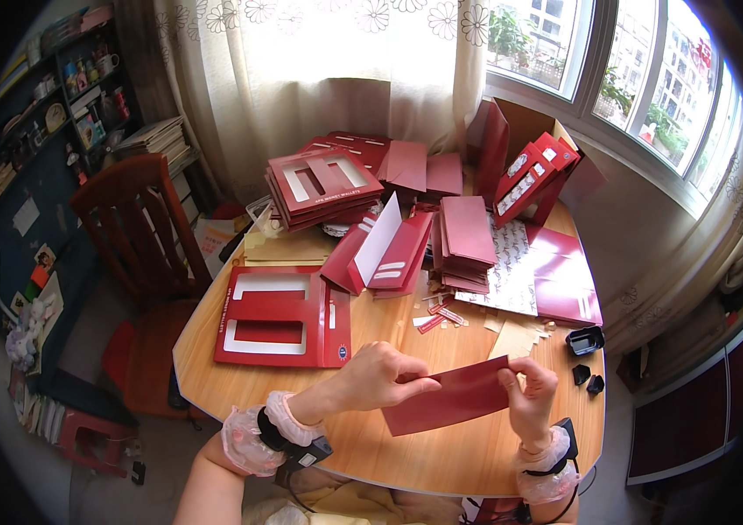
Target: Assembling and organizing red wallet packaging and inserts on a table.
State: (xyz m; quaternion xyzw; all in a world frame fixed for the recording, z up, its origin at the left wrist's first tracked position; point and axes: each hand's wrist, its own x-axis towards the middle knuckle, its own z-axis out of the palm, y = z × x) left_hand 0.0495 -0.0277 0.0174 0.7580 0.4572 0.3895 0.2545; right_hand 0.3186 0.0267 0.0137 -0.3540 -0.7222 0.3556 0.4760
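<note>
Above the front of the wooden table, a dark red rectangular paper piece (pixel 452 402), perhaps an envelope or wallet, is held between my two hands. My left hand (pixel 378 381) pinches its upper left edge between thumb and fingers. At its right end, the thumb and fingers of my right hand (pixel 532 398) are closed on the corner. To the left lies a flat red box sleeve (pixel 328 328) with two white-edged cut-out windows. Behind the held piece stands a stack of red envelopes (pixel 466 232), beside partly opened red folders (pixel 402 254).
Red window sleeves (pixel 323 175) are piled at the back left. A cardboard box (pixel 520 122) holds more red packages at the back right. Paper scraps (pixel 516 337) and small black plastic parts (pixel 585 341) lie at the right. A wooden chair (pixel 140 227) stands left.
</note>
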